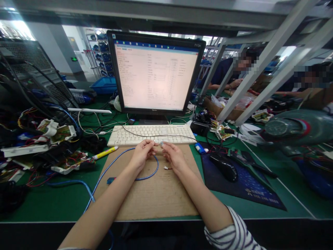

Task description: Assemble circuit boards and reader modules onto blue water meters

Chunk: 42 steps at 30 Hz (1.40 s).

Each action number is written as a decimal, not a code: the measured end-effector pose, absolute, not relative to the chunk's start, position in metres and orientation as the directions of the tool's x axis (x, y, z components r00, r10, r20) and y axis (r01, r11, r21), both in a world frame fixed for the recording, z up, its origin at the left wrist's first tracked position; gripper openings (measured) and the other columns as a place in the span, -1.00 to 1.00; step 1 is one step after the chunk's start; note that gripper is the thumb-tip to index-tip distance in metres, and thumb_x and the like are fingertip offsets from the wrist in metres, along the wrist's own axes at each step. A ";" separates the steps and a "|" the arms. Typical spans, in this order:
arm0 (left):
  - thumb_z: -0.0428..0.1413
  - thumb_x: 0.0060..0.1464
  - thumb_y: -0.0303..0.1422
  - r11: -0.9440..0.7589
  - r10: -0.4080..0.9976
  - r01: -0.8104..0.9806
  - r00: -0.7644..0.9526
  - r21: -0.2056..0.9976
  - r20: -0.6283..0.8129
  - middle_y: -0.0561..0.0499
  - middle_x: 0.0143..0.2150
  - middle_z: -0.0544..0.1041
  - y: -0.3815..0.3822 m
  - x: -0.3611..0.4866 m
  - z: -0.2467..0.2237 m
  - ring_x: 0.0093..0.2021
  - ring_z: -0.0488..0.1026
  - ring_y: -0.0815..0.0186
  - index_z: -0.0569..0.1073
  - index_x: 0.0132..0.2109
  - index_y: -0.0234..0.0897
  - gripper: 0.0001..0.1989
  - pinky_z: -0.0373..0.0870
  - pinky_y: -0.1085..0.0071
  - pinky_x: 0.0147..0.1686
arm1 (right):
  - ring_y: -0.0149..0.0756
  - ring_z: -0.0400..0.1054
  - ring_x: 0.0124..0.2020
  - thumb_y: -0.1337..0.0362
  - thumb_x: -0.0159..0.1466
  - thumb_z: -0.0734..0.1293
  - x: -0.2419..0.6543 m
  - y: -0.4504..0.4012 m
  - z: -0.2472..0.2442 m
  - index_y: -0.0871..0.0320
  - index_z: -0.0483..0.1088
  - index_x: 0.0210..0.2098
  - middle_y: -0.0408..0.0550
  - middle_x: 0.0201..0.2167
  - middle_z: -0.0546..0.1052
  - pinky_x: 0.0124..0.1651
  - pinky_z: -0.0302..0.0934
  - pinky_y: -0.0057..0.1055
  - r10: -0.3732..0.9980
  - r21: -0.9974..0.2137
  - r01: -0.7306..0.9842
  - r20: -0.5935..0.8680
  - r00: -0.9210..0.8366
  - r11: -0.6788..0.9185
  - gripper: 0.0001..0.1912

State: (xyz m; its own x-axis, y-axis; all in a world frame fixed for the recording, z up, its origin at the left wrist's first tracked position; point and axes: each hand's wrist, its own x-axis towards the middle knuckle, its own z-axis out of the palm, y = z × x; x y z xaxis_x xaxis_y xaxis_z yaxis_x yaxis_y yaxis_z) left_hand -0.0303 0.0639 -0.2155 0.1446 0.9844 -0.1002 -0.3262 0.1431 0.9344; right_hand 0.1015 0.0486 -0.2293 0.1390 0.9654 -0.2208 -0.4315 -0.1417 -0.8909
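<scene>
Fingers of the left hand (142, 153) pinch narrowly, contents unclear; the right hand (174, 157) holds a small part (161, 143) beside the keyboard (130, 135). Joining cannot be judged; the nearer white plug (165, 168) looks unconnected.

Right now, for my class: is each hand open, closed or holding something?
Left hand: closed in a pinch; anything held is too small to tell.
Right hand: closed, pinching a small greyish piece.

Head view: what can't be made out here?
All in the head view:
Small part: too small to identify, partly covered by right hand.
Plug wire: far end hidden by the same hand.
Blue cable: partly behind left forearm.
Screen: text blurred.
Striped sleeve: cut off by bottom edge.
</scene>
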 end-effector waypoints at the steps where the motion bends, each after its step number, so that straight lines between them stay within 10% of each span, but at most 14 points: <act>1: 0.26 -0.27 -0.24 0.153 0.983 -0.329 0.145 0.932 -0.110 0.05 -0.41 0.46 0.064 -0.030 -0.215 -0.55 0.33 0.51 0.35 -0.40 -0.34 -0.67 0.25 0.58 -0.55 | -0.51 0.23 -0.53 0.19 -0.20 0.47 0.102 0.049 -0.229 0.16 0.49 -0.39 -0.18 -0.51 0.46 -0.49 0.08 -0.54 0.964 -0.889 -0.433 -0.227 0.141 -0.146 -0.64; 13: 0.26 -0.24 -0.26 0.147 0.981 -0.290 0.165 0.946 -0.102 0.15 -0.58 0.32 0.065 -0.032 -0.214 -0.62 0.25 0.56 0.36 -0.42 -0.36 -0.69 0.18 0.62 -0.59 | -0.53 0.24 -0.53 0.20 -0.28 0.50 0.103 0.048 -0.221 0.16 0.48 -0.45 -0.21 -0.56 0.43 -0.51 0.08 -0.58 0.951 -0.837 -0.521 -0.276 0.137 -0.168 -0.63; 32: 0.27 -0.21 -0.20 0.032 0.995 -0.385 0.100 0.922 0.007 0.00 -0.33 0.52 0.065 -0.026 -0.223 -0.43 0.40 0.47 0.50 -0.34 -0.32 -0.70 0.31 0.58 -0.44 | -0.51 0.25 -0.49 0.27 -0.26 0.50 0.094 0.044 -0.221 0.16 0.49 -0.37 -0.19 -0.48 0.48 -0.49 0.09 -0.58 0.956 -0.792 -0.591 -0.270 0.116 -0.153 -0.59; 42: 0.25 -0.24 -0.12 0.132 0.986 -0.285 0.138 0.950 -0.095 0.06 -0.56 0.47 0.062 -0.028 -0.217 -0.59 0.38 0.45 0.46 -0.25 -0.32 -0.57 0.24 0.57 -0.56 | -0.52 0.23 -0.50 0.23 -0.22 0.48 0.100 0.046 -0.218 0.12 0.47 -0.38 -0.18 -0.42 0.48 -0.49 0.06 -0.56 0.954 -0.795 -0.590 -0.269 0.132 -0.143 -0.64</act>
